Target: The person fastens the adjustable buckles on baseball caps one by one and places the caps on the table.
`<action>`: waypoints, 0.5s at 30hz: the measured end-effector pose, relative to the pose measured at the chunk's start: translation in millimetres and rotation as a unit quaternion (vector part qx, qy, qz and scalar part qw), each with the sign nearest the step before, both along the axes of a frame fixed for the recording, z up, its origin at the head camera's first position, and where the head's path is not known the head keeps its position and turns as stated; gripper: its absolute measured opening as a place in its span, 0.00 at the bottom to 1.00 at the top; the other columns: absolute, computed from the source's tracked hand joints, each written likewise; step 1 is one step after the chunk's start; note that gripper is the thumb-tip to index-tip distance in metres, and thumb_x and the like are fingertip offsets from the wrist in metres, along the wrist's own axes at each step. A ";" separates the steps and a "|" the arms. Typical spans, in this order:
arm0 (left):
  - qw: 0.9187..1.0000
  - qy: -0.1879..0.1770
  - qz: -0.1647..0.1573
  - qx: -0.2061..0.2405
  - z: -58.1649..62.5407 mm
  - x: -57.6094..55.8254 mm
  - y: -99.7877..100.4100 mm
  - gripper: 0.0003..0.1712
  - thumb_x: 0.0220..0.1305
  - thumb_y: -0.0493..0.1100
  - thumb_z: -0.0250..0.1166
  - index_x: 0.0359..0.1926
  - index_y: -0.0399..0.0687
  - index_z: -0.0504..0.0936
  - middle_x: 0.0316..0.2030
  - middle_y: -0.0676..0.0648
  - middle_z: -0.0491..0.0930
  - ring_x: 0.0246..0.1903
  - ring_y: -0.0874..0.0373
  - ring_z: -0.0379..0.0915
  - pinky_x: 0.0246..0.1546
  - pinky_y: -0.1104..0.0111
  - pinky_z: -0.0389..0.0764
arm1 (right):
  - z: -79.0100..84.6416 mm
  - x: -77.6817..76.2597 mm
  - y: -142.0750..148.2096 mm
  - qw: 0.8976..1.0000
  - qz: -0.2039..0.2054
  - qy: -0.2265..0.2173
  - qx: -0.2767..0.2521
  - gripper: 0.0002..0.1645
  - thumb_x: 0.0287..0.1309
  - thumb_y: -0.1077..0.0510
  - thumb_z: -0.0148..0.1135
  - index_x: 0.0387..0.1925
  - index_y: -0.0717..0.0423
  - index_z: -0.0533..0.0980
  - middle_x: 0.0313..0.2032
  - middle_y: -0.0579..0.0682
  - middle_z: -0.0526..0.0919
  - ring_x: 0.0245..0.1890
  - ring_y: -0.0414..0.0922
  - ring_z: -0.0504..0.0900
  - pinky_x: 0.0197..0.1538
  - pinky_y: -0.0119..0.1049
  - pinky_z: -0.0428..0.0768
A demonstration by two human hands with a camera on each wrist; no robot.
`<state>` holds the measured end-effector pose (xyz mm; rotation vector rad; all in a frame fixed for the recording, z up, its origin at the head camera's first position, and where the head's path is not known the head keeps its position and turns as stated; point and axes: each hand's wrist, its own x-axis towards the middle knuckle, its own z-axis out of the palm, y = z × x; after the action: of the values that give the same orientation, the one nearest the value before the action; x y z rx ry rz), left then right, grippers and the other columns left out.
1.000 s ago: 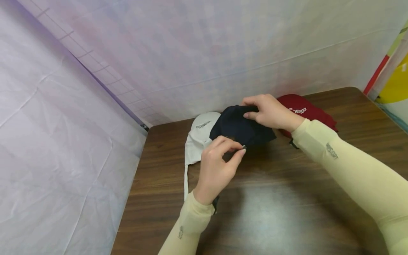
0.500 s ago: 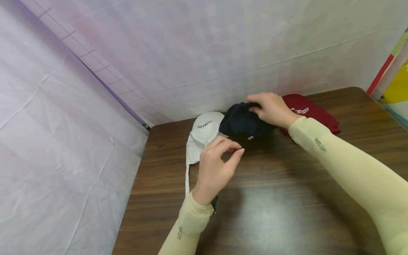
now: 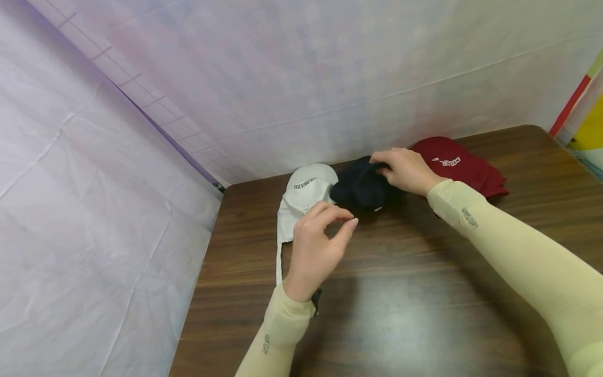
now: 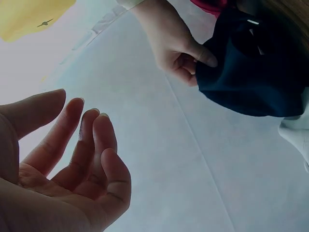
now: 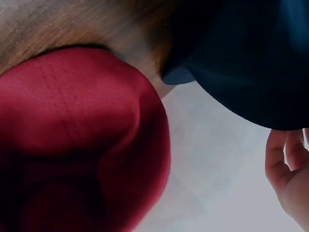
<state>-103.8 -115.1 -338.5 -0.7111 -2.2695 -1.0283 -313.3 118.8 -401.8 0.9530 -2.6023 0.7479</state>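
Observation:
A navy cap (image 3: 360, 186) sits at the back of the table between the white and red caps. My right hand (image 3: 406, 170) pinches its far right edge between thumb and fingers. The left wrist view shows this grip on the navy cap (image 4: 251, 72) most plainly, and in the right wrist view fingers (image 5: 279, 154) meet its edge. In front of the caps hovers my left hand (image 3: 320, 243), fingers loosely bent, holding nothing; in the left wrist view its thumb (image 4: 41, 112) and fingertips are apart.
The white cap (image 3: 308, 191) stands left of the navy one, its strap (image 3: 279, 264) hanging toward the front. A red cap (image 3: 457, 165) lies to the right, near my right wrist. A pale cloth wall (image 3: 330, 78) rises behind the brown table (image 3: 424, 314).
My left hand has let go of the navy cap's near edge and stays almost in place. The right hand has moved the navy cap slightly right, uncovering more of the white cap.

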 end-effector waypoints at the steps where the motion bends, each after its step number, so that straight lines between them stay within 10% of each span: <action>1: 1.000 0.000 0.001 -0.001 -0.2 -0.1 -0.2 0.02 0.62 0.39 0.73 0.35 0.46 0.88 0.34 0.53 0.79 0.37 0.59 0.77 0.41 0.73 0.76 | -2.1 0.2 0.0 1.000 -0.001 -0.002 0.004 0.12 0.64 0.62 0.66 0.48 0.48 0.82 0.45 0.52 0.86 0.45 0.54 0.82 0.45 0.56 0.80; 15: 1.000 -0.014 0.020 -0.012 -3.6 -0.7 -3.9 0.02 0.61 0.36 0.73 0.35 0.45 0.88 0.33 0.53 0.79 0.36 0.60 0.76 0.40 0.68 0.77 | -33.5 9.7 -1.0 0.999 0.007 -0.023 0.047 0.17 0.59 0.66 0.66 0.48 0.47 0.83 0.46 0.49 0.86 0.45 0.52 0.82 0.42 0.54 0.81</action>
<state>-104.5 -119.0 -342.2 -0.6613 -2.3142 -0.9999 -303.5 117.9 -435.4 0.9915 -2.6951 0.6635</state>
